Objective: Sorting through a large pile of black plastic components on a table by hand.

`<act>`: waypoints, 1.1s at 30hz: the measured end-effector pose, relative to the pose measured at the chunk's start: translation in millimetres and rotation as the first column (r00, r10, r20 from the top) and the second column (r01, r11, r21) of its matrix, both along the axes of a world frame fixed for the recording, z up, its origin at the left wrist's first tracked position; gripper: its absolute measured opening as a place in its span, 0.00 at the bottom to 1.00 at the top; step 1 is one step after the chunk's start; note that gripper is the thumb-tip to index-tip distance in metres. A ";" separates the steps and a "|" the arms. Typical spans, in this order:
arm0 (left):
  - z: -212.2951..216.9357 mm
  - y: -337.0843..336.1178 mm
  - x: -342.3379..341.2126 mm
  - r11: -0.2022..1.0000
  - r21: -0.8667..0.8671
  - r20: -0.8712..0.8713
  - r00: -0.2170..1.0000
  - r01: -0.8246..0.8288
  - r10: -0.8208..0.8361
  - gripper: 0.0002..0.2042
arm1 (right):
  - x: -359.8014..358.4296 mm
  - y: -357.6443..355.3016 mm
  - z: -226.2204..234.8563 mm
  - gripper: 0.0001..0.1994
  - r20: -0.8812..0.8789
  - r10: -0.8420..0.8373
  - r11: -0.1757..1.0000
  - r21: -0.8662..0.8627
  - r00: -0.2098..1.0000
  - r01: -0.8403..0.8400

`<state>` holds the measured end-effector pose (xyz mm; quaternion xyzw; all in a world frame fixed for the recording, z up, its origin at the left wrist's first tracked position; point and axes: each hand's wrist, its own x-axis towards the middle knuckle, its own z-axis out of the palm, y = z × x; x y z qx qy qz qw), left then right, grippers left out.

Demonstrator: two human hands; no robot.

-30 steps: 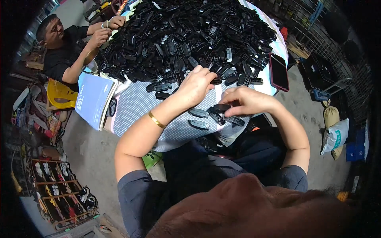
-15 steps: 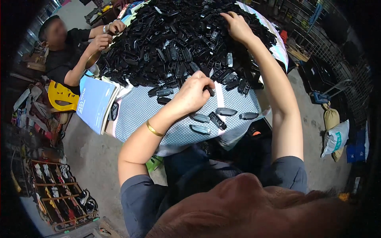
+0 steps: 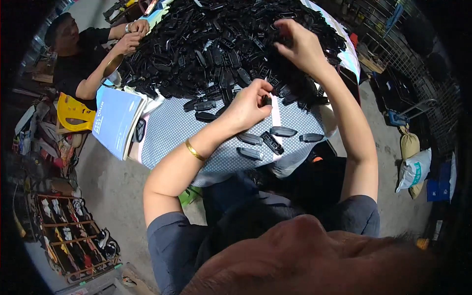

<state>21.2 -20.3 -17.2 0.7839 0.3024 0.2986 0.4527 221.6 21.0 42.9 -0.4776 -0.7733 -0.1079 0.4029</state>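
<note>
A large heap of small elongated black plastic casings (image 3: pixel 196 54) covers the far part of a table. My left hand (image 3: pixel 250 105) is curled at the heap's near edge, thumb and fingers closed on a small black casing (image 3: pixel 266 100), mostly hidden by the fingers. Over the right side of the heap, my right hand (image 3: pixel 302 46) has its thumb and fingers apart, and nothing can be seen held in it. Several separate casings (image 3: pixel 250 153) lie on the dotted cloth (image 3: pixel 172 125) nearest me, one of them (image 3: pixel 273 142) showing its hollow inside.
At the far left a person (image 3: pixel 73 49) works with both hands at the heap's edge. A blue book (image 3: pixel 115 120) lies on the table's left corner near a yellow plastic chair (image 3: pixel 73 115). Sacks (image 3: pixel 413 169) stand on the floor at right.
My right hand has come slightly nearer, its thumb and fingers spreading apart. My left hand has shifted a little right and turned, showing more of the casing.
</note>
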 end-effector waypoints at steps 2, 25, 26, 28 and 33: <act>0.3 0.8 0.4 0.994 -0.111 0.004 1.000 -0.012 0.013 0.16 | -4.1 -30.9 -5.4 0.21 -0.199 0.126 0.968 -0.189 0.972 -0.164; 22.3 0.5 -7.3 0.800 -0.517 0.455 0.889 0.304 -0.044 0.18 | -17.2 -105.4 -29.3 0.17 -0.546 0.150 0.870 -0.323 0.825 -0.372; 22.9 -1.9 -4.9 0.818 -0.520 0.416 0.909 0.247 -0.010 0.17 | -17.8 -105.4 -29.1 0.17 -0.545 0.148 0.871 -0.324 0.825 -0.370; 18.1 -2.4 -3.2 0.859 -0.468 0.394 0.919 0.207 -0.007 0.16 | -18.6 -105.6 -28.3 0.17 -0.504 0.143 0.890 -0.311 0.852 -0.333; 8.8 -3.0 -2.0 0.994 -0.110 0.253 0.967 -0.014 0.042 0.14 | -23.0 -102.8 -34.1 0.23 -0.246 0.214 0.956 -0.144 0.945 -0.254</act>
